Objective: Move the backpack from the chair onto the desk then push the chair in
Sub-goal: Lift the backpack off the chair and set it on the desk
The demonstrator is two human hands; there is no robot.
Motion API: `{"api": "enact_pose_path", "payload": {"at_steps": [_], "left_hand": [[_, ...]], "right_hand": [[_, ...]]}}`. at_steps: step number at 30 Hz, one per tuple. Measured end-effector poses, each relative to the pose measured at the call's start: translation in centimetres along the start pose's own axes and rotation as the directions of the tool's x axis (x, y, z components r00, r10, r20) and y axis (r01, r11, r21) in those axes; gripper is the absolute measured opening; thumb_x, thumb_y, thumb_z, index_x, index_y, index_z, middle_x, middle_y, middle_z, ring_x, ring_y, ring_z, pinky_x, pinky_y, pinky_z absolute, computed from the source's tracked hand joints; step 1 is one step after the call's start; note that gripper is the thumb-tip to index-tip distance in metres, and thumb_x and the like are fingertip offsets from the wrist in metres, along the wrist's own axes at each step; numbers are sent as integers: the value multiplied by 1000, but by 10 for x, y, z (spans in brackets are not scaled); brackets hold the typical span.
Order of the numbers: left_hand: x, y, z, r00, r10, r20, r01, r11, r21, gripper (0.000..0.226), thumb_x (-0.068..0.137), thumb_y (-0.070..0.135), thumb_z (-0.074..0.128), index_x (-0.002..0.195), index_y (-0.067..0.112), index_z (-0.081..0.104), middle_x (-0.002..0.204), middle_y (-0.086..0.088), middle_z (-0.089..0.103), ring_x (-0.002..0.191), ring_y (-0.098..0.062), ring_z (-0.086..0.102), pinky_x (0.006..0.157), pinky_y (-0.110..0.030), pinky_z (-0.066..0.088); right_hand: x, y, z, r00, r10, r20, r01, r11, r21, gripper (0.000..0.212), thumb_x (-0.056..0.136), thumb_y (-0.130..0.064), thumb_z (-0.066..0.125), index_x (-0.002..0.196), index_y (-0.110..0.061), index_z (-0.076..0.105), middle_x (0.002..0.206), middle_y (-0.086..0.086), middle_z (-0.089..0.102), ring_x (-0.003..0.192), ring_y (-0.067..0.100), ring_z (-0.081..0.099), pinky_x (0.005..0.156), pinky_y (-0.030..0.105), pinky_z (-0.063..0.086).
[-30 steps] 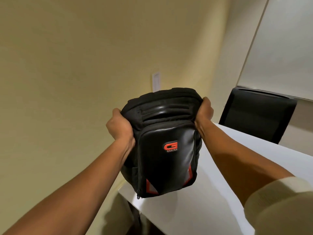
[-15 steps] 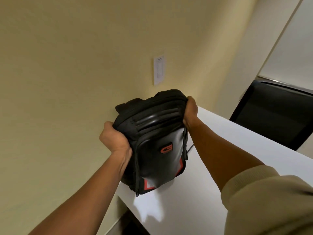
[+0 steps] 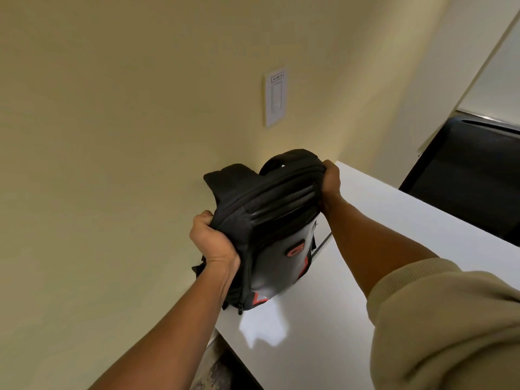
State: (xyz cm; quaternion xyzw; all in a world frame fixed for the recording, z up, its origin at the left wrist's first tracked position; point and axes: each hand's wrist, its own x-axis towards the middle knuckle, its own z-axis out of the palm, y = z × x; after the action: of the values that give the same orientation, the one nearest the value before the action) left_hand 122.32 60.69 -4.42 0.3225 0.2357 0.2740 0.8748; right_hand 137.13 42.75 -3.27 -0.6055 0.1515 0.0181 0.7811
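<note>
A black backpack (image 3: 270, 229) with a red logo and red trim stands upright on the left end of the white desk (image 3: 380, 235), close to the beige wall. My left hand (image 3: 213, 240) grips its upper left side. My right hand (image 3: 330, 182) grips its upper right corner. Both hands are closed on the bag's top. A black chair (image 3: 472, 178) stands behind the desk's far right side, only partly in view.
A white wall switch plate (image 3: 275, 97) sits on the wall above the bag. The desk's left edge (image 3: 233, 336) ends near the wall, with dark floor below. A pale whiteboard-like panel (image 3: 498, 80) fills the upper right corner.
The backpack has moved away from me toward the wall and come down onto the desk's left end. Both hands kept their grip.
</note>
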Motion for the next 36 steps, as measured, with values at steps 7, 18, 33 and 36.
{"api": "enact_pose_path", "payload": {"at_steps": [7, 18, 33, 36], "left_hand": [[6, -10, 17, 1000, -20, -15, 21, 999, 28, 27, 72, 24, 44, 55, 24, 23, 57, 6, 29, 56, -13, 29, 53, -28, 25], [-20, -23, 28, 978, 81, -195, -13, 945, 326, 35, 87, 12, 40, 56, 17, 26, 40, 14, 30, 37, -3, 28, 36, -13, 24], [-43, -16, 11, 973, 178, -147, -52, 788, 613, 36, 86, 33, 46, 55, 18, 38, 53, 5, 35, 53, -11, 32, 54, -30, 30], [-46, -16, 7, 978, 192, -87, -78, 714, 696, 42, 85, 32, 44, 45, 24, 33, 48, 10, 30, 55, -14, 28, 55, -33, 28]], "right_hand": [[21, -14, -2, 995, -103, 6, 103, 986, -132, 33, 98, -20, 38, 65, -18, 42, 60, -3, 50, 61, 12, 45, 55, 24, 44], [32, -7, -29, 999, -40, -5, 36, 942, -334, 31, 102, -25, 40, 112, -2, 58, 106, 15, 59, 94, 26, 56, 81, 36, 49], [-5, 13, -54, 995, -43, -85, -3, 880, -476, 43, 103, -34, 16, 112, -7, 50, 120, 18, 59, 109, 34, 55, 102, 50, 42], [-16, 13, -59, 993, -90, -74, 35, 836, -547, 43, 104, -32, 20, 113, -6, 53, 117, 18, 60, 103, 34, 57, 93, 42, 44]]}}
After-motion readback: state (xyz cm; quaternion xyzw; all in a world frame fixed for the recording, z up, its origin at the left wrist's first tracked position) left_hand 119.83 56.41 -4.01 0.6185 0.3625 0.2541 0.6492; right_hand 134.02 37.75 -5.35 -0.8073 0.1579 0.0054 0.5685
